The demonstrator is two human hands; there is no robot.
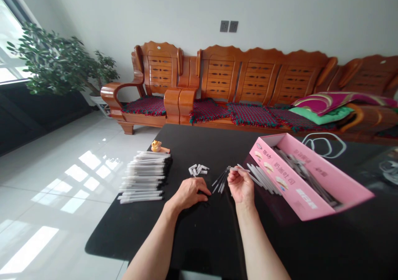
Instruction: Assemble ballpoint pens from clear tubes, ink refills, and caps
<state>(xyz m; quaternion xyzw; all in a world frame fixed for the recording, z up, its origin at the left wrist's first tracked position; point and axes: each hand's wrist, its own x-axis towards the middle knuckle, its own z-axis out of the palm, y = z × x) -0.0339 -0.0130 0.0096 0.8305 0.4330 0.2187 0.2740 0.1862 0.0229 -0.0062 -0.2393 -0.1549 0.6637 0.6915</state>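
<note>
Nearest, the left hand [189, 193] is resting palm down on a black tabletop [130, 234], its fingers curling over something dark that is blending into the surface, so I cannot tell whether it is gripping anything. The right hand [241, 187] is rising off the table, its thumb and fingertips pinching a slim white pen barrel [239, 169] near one end. Thin dark pen refills [221, 180] are fanning out between the 2 hands, and a small heap of white pen caps [196, 170] is lying just beyond them. Each barrel is looking light, stiff and smooth, likely to roll or slip, and probably easiest to take at its middle between thumb and fingertips. Loose white barrels [263, 179] are lying against a pink cardboard box [289, 188], which is holding more dark refills [298, 164]. A neat stack of black-tipped white pens [144, 176] is sitting at the table's left side. Farther off, a small yellow figurine [156, 146] is standing near the table's edge, a carved wooden sofa [255, 74] is lining the wall, and a potted plant [59, 62] is standing in the corner.
</note>
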